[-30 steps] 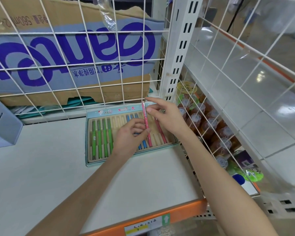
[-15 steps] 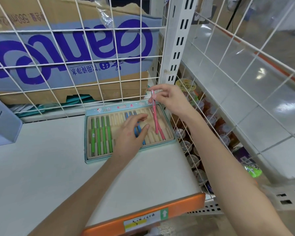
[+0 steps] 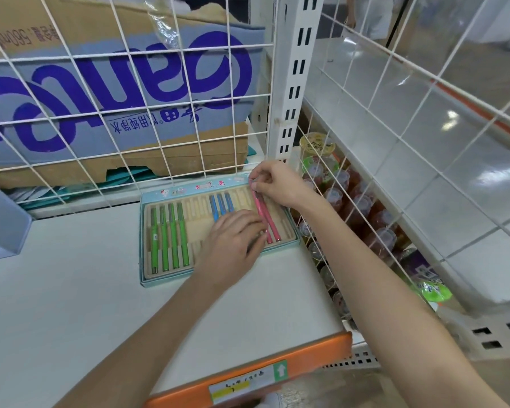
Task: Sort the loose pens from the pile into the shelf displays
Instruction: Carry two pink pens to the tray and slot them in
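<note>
Nearest the camera, the orange shelf edge (image 3: pixel 277 360) with its price label fronts a white shelf (image 3: pixel 71 304) on which the slotted pen display tray (image 3: pixel 147 231) lies flat. The left hand (image 3: pixel 233 245) rests on the tray's right half, fingers fairly straight and together, pressing down over the lower ends of the blue pens (image 3: pixel 221 203); it grips nothing that can be seen. If that palm slides, it could roll the blue pens out of their grooves or nudge the whole tray toward the wire side grid (image 3: pixel 330 207). Four green pens (image 3: pixel 168 234) lie seated at the tray's left, well apart from both hands. Farther in, the right hand (image 3: pixel 277 184) pinches the top end of a pink pen (image 3: pixel 262 213), laying it just beside a second pink pen (image 3: pixel 273 223) in the right-hand grooves. The likely fault here is a crooked seating: released early, the pen may straddle the ridge, lie over its neighbour, or slip off the tray's end toward the drink cups (image 3: pixel 333 198) beyond the grid. Behind stands a cardboard carton (image 3: pixel 115 92).
</note>
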